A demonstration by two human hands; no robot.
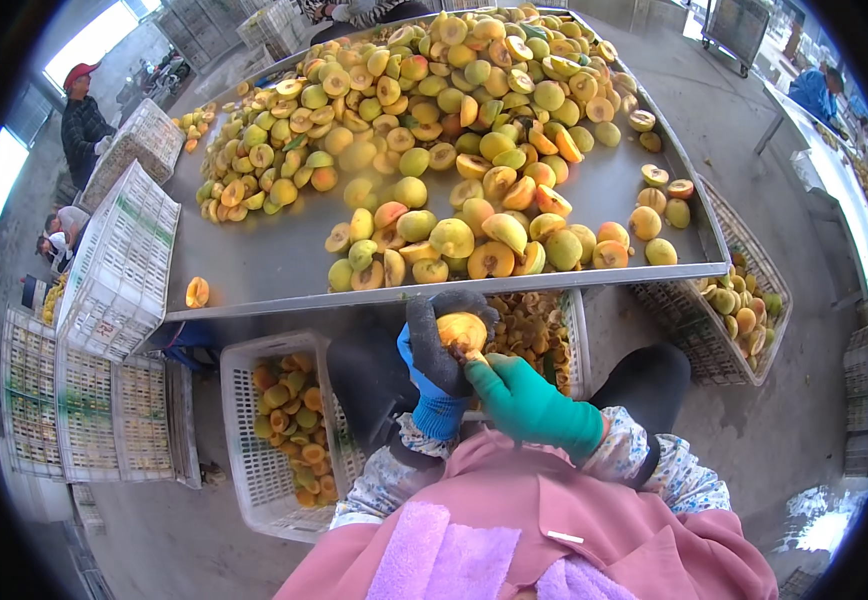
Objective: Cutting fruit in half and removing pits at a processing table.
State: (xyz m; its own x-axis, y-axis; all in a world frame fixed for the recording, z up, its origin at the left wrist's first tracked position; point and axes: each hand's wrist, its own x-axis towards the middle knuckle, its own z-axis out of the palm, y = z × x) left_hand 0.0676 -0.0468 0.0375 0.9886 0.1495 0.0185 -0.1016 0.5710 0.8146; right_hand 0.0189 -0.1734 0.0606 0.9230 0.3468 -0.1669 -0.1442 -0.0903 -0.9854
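Note:
My left hand [434, 349], in a blue glove with a dark coated palm, holds a halved yellow peach [462, 331] just below the table's front edge. From the right, my right hand [513, 390] in a green glove is closed around a small tool whose tip meets the fruit; its exact kind is hidden by the fingers. Cut peach halves [491, 259] lie heaped on the metal table [246, 262] in front of me. One orange half [197, 292] sits apart near its left corner. Under my hands, a crate [578, 337] holds pieces of peach.
A white plastic crate [235, 420] of halves stands at my lower left, another crate [768, 300] at the right. Crates [119, 262] are stacked by the table's left side. A person in a red cap [83, 120] stands far left; another in blue [815, 94] works far right.

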